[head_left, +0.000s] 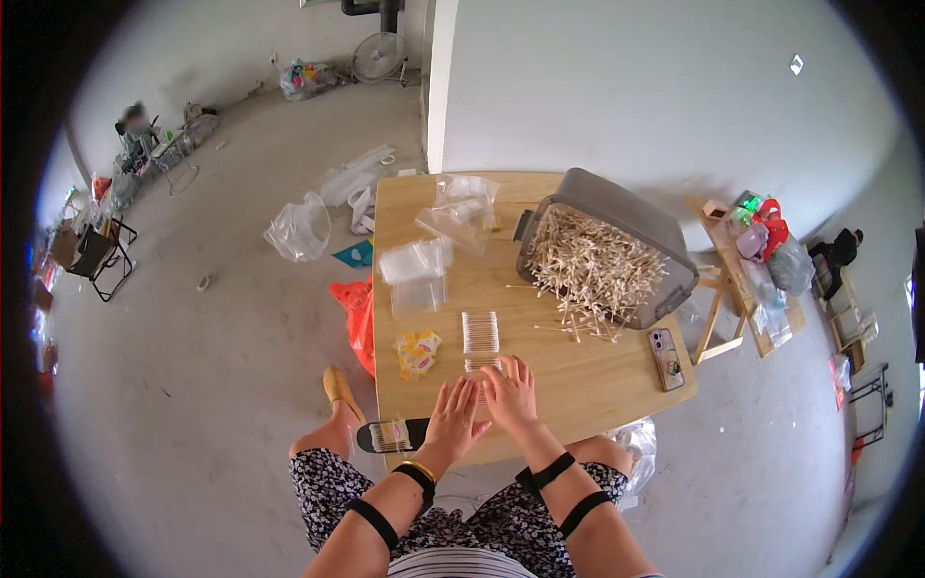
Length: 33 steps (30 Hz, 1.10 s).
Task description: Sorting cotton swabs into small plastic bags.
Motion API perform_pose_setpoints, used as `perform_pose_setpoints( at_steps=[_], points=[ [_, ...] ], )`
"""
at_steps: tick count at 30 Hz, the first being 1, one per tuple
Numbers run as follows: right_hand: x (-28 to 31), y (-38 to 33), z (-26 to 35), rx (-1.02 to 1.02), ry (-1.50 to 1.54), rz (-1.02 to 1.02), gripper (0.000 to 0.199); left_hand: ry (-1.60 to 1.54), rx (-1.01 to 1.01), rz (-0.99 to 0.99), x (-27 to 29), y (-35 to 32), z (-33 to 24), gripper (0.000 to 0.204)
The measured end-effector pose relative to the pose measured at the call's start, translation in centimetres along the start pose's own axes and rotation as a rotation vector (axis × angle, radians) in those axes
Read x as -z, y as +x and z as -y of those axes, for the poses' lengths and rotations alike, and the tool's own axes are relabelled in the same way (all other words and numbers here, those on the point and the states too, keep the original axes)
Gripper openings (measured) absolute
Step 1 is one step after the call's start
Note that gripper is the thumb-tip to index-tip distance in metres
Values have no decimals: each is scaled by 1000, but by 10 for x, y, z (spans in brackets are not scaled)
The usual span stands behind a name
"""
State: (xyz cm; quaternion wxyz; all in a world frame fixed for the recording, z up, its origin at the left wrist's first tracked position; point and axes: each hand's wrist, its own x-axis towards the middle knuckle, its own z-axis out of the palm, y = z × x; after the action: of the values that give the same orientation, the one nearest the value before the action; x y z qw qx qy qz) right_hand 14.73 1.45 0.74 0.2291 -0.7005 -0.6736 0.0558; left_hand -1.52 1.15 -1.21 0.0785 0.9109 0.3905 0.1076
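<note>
A row of cotton swabs (481,333) lies side by side on the wooden table in front of me, running toward my body. My left hand (454,420) rests at the near left of the row, its fingers stretched out and its fingertips by the swabs. Over the near end of the row lies my right hand (511,393), fingers extended and slightly bent, touching or just above the swabs. Part of the row is hidden beneath both hands. Neither hand visibly grips anything. Left of the row are small yellow-and-white printed labels (417,354).
A tipped grey bin (687,252) spills loose cotton swabs (593,265) at the back right. Clear plastic bags (414,265) lie at the back left. A phone (665,359) sits near the right edge. A black oval holder (418,431) with a packet is beside my left hand.
</note>
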Motion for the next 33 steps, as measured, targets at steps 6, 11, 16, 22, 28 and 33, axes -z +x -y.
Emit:
perform_pose_setpoints(
  at_steps=[6, 11, 16, 22, 28, 33],
  points=[
    [-5, -1, -2, 6, -17, 39, 25, 28, 15, 21, -2, -1, 1, 82],
    [-5, -15, -6, 32, 7, 73, 28, -13, -14, -37, 0, -2, -2, 80],
    [4, -39, -18, -110, 234, 14, 45, 35, -18, 49, 3, -13, -6, 80],
    [11, -71, -9, -22, 118, 71, 68, -44, 19, 41, 11, -9, -7, 78],
    [14, -71, -3, -48, 70, 151, 75, 10, 20, 113, 12, 2, -7, 83],
    [10, -72, -1, -1, -26, 152, 81, -13, 109, 104, 12, -4, 0, 84]
  ],
)
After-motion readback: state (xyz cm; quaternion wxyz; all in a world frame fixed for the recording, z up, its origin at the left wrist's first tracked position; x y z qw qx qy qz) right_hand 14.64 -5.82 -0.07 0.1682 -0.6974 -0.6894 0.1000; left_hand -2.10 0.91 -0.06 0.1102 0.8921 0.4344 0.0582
